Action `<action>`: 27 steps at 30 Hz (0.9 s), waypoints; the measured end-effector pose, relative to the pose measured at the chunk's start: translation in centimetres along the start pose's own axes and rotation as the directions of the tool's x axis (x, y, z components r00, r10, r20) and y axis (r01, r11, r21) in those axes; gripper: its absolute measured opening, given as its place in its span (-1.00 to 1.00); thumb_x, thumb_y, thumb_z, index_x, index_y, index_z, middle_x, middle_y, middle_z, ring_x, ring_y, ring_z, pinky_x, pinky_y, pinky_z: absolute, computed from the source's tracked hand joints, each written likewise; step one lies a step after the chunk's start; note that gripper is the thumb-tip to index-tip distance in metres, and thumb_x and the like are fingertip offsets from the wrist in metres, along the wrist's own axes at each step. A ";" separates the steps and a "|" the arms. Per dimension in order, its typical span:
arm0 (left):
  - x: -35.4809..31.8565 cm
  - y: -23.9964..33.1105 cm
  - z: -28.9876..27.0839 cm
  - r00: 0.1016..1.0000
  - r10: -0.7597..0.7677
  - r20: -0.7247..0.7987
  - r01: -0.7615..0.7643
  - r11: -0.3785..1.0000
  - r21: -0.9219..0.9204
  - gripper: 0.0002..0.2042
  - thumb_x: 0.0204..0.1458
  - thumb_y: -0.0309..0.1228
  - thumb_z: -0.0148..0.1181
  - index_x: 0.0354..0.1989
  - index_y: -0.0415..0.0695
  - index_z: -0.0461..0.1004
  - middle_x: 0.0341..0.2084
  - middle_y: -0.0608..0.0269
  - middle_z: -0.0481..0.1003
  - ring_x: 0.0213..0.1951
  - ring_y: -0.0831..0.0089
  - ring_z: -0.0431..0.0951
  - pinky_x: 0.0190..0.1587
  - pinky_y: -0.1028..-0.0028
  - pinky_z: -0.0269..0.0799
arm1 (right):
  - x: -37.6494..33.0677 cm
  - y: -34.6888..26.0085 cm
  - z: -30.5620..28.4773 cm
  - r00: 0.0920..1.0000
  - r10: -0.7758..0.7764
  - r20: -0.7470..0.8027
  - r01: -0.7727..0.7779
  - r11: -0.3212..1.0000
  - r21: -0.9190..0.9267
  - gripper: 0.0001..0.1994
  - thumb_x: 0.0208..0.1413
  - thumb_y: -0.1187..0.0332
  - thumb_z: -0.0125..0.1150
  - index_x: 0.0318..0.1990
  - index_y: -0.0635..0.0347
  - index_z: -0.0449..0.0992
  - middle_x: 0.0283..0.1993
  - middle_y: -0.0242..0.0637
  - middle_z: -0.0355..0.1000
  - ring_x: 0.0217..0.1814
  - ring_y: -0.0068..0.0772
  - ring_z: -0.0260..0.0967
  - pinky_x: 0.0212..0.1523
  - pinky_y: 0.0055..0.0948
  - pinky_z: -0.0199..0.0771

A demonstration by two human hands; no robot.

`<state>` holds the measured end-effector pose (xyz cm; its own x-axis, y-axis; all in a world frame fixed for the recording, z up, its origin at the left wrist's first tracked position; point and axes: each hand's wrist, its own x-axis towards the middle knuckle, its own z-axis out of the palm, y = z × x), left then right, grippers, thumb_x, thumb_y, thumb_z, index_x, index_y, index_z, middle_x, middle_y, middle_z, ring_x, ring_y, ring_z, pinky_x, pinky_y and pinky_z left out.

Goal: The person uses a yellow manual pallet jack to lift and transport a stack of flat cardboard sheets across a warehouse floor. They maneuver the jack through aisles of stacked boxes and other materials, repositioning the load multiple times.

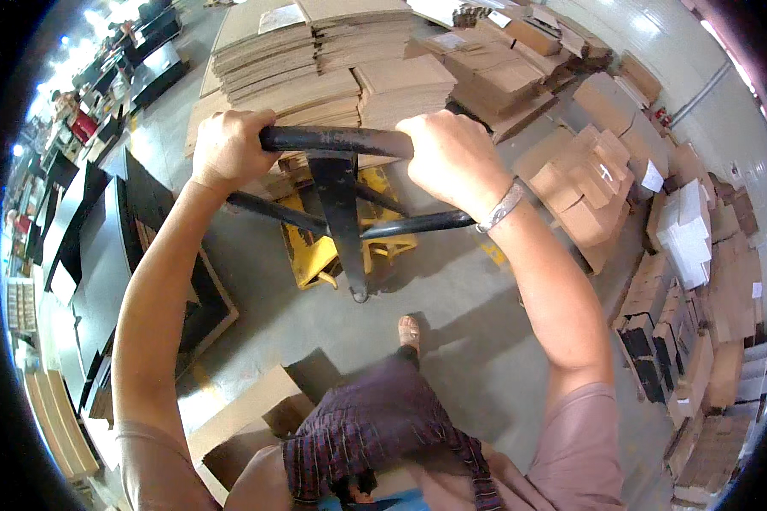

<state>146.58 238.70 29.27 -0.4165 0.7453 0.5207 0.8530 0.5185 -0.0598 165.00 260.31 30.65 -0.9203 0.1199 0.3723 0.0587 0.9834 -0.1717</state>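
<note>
My left hand (227, 146) and my right hand (452, 157) both grip the top bar of a black pallet-jack handle (337, 139). The handle's stem runs down to a yellow pallet jack (315, 247) on the grey concrete floor. The jack sits under tall stacks of flat brown cardboard sheets (332, 64) directly ahead. A metal bracelet (501, 207) circles my right wrist. My foot in a sandal (409, 330) stands just behind the jack's wheel.
Piles of folded cardboard boxes (588, 183) line the right side, with white and dark bundles (686, 230) further right. Black sheets (102, 255) lie stacked at the left. A cardboard piece (239, 413) lies on the floor near my feet. People work at far upper left.
</note>
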 end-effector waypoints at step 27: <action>11.1 -4.1 7.0 1.000 -0.001 -0.016 0.002 0.999 0.043 -0.78 -0.20 -0.23 0.32 -0.59 -0.07 0.45 -0.66 0.10 0.47 -0.47 0.01 0.53 -0.40 0.14 0.39 | 10.1 7.7 4.0 0.999 0.037 -0.002 -0.037 0.999 0.014 -0.83 -0.04 0.43 0.05 -0.38 0.20 0.59 -0.35 -0.01 0.54 -0.27 0.06 0.53 -0.24 -0.07 0.53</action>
<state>136.25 247.82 29.33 -0.4124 0.7378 0.5343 0.8380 0.5373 -0.0950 154.60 268.56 29.44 -0.9168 0.1568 0.3672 0.0875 0.9762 -0.1984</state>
